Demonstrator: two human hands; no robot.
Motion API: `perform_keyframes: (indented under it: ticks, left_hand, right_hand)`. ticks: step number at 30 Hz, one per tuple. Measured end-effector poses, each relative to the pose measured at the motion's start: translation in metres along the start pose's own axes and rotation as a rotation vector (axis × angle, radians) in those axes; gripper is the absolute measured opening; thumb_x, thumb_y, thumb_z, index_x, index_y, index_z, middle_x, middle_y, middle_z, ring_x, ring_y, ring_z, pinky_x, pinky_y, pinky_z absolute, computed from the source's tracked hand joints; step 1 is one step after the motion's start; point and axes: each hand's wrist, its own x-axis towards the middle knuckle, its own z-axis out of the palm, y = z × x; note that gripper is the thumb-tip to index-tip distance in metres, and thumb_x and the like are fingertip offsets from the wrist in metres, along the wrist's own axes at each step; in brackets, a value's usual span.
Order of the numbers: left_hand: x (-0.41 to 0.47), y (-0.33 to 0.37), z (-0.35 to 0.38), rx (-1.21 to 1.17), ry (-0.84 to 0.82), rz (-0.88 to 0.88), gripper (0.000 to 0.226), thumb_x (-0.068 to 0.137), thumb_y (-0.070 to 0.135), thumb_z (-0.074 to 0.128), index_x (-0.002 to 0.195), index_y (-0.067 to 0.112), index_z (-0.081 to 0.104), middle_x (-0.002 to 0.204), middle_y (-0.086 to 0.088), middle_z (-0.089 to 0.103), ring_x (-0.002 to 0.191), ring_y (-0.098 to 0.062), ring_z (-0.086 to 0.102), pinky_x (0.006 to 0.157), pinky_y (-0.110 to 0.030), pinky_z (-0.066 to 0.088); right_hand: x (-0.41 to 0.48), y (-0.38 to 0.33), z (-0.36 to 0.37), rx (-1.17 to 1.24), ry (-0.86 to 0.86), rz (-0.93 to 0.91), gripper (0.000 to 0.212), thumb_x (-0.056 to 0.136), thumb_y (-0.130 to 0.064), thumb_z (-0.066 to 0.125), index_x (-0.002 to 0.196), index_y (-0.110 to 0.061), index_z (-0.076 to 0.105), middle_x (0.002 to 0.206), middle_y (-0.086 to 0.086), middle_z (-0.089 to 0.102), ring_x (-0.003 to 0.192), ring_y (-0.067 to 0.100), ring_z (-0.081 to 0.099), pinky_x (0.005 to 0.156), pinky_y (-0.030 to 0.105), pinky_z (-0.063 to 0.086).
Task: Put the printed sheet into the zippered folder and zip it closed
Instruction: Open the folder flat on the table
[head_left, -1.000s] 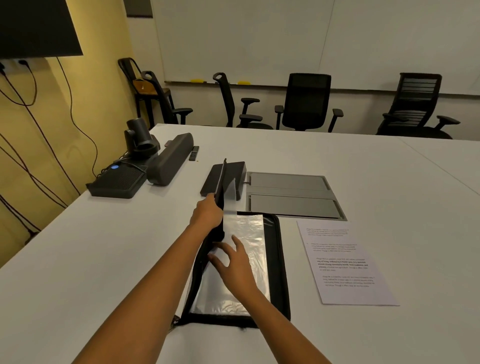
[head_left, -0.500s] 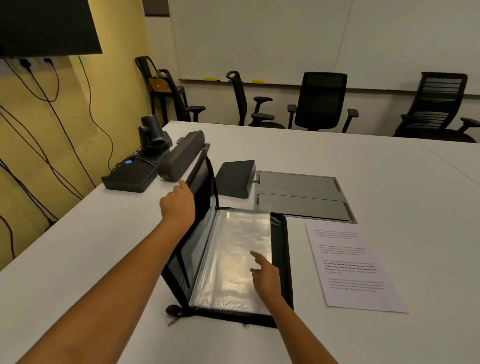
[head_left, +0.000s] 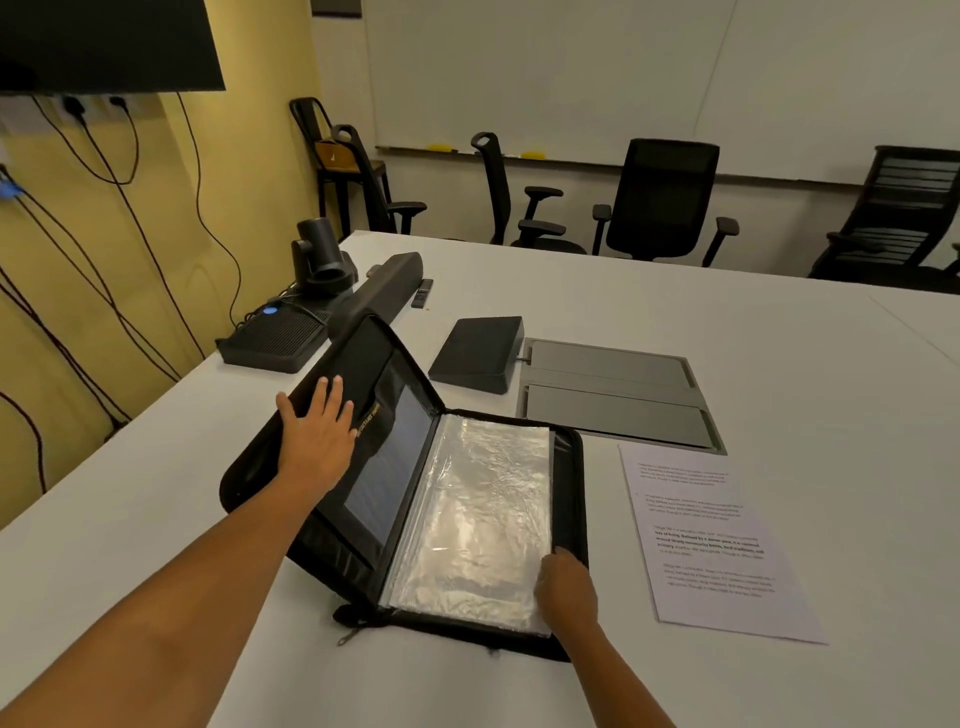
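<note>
Folder (head_left: 396, 457) lies unzipped on the white table (head_left: 737, 312), open like a book. The right half is flat. The left cover is tilted up off the table, leaning away to the left.

Left hand (head_left: 317, 441): palm flat on the inner face of the raised cover, fingers straight and a little spread, gripping nothing.

Right hand (head_left: 566, 587): at the near right corner of the clear sleeves (head_left: 478, 519) that fill the flat half. Only the back of the hand shows, with the fingertips tucked at the sleeve edge. Cannot tell whether it pinches the sleeves or only rests there.

Sheet (head_left: 711, 545): flat on the table just to the right of the folder, apart from it, with printed paragraphs face up. Neither hand touches it.

Zipper pull (head_left: 349, 636) lies on the table at the folder's near left corner.

Beyond the folder is a dark box (head_left: 480, 353), and beside it on the right two grey panels (head_left: 613, 395) set flush in the tabletop. At the far left edge of the table are a speakerphone (head_left: 275, 338) with a blue light, a long speaker bar (head_left: 384, 291), a small camera (head_left: 319, 254) and a remote (head_left: 422, 300). Black chairs (head_left: 665, 197) stand along the far side under a whiteboard (head_left: 545, 73). Cables hang down the yellow wall (head_left: 171, 208) at left.
</note>
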Motion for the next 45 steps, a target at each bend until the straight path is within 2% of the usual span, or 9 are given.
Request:
perform_keyframes:
  ticks: [2,6,10,17,23,29,38,42,45]
  left_hand:
    - [0.005,-0.008,0.011,-0.032,-0.052,0.006,0.053,0.099,0.043,0.023,0.149,0.024,0.019,0.160,-0.007,0.002,0.149,-0.023,0.002,0.108,-0.064,0.017]
    - [0.016,-0.028,0.040,-0.129,-0.187,0.045,0.055,0.099,0.048,0.020,0.150,0.028,0.013,0.161,-0.004,-0.002,0.149,-0.021,-0.005,0.108,-0.069,0.012]
    - [0.020,-0.043,0.071,-0.259,-0.347,0.057,0.055,0.099,0.049,0.021,0.150,0.031,0.010,0.161,-0.002,-0.006,0.148,-0.021,-0.009,0.109,-0.068,0.011]
    - [0.004,-0.042,0.127,-0.522,-0.654,0.018,0.059,0.100,0.045,0.024,0.151,0.025,0.002,0.161,-0.005,-0.007,0.148,-0.027,-0.001,0.116,-0.058,0.016]
    - [-0.008,-0.029,0.144,-0.662,-0.515,-0.125,0.054,0.101,0.040,0.026,0.150,0.028,0.008,0.161,-0.004,0.001,0.148,-0.025,0.004,0.114,-0.059,0.019]
    - [0.006,-0.028,0.141,-0.667,-0.421,-0.344,0.055,0.101,0.033,0.028,0.150,0.012,0.015,0.159,-0.014,0.007,0.146,-0.031,0.009,0.113,-0.056,0.021]
    - [0.037,-0.035,0.146,-0.809,-0.436,-0.587,0.051,0.097,0.020,0.044,0.145,0.009,0.028,0.144,-0.027,0.033,0.131,-0.045,0.032,0.109,-0.058,0.022]
    - [0.055,-0.030,0.140,-0.887,-0.348,-0.767,0.041,0.094,0.013,0.050,0.134,0.008,0.044,0.136,-0.030,0.039,0.126,-0.046,0.035,0.108,-0.057,0.022]
    - [0.074,-0.024,0.126,-0.956,-0.136,-0.910,0.025,0.092,0.014,0.053,0.116,0.008,0.056,0.131,-0.030,0.042,0.125,-0.044,0.034,0.108,-0.051,0.020]
  right_hand:
    - [0.004,-0.001,0.002,-0.032,0.031,0.018,0.029,0.097,-0.011,0.040,0.119,-0.007,0.057,0.147,0.010,0.040,0.128,0.021,0.045,0.104,0.027,0.039]
    - [0.011,-0.011,0.002,-0.140,0.082,0.071,0.042,0.098,-0.016,0.037,0.140,-0.012,0.035,0.155,0.007,0.024,0.137,0.021,0.033,0.108,0.030,0.034]
    - [0.021,-0.021,0.008,-0.184,0.089,0.094,0.050,0.098,-0.019,0.036,0.146,-0.012,0.023,0.156,0.007,0.020,0.138,0.023,0.031,0.107,0.031,0.035]
    - [0.038,-0.029,0.015,-0.253,0.100,0.139,0.048,0.099,-0.026,0.033,0.144,-0.012,0.025,0.155,0.007,0.024,0.136,0.024,0.033,0.106,0.032,0.038]
    - [0.061,-0.027,0.010,-0.235,0.098,0.165,0.047,0.099,-0.025,0.036,0.143,-0.010,0.028,0.152,0.009,0.028,0.135,0.024,0.033,0.106,0.032,0.036]
    - [0.082,-0.028,0.002,-0.212,0.074,0.182,0.048,0.098,-0.023,0.038,0.143,-0.011,0.028,0.152,0.010,0.027,0.136,0.025,0.033,0.107,0.035,0.034]
    - [0.100,-0.026,-0.004,-0.222,0.147,0.248,0.054,0.098,-0.026,0.039,0.147,-0.013,0.019,0.156,0.012,0.017,0.141,0.030,0.023,0.111,0.040,0.031]
    - [0.108,-0.020,-0.007,-0.164,0.149,0.296,0.053,0.099,-0.025,0.037,0.146,-0.011,0.019,0.144,0.016,0.035,0.128,0.029,0.039,0.101,0.038,0.040]
    - [0.115,-0.016,-0.013,-0.104,0.201,0.327,0.049,0.096,-0.024,0.043,0.140,-0.007,0.028,0.132,0.018,0.043,0.118,0.031,0.044,0.094,0.039,0.043]
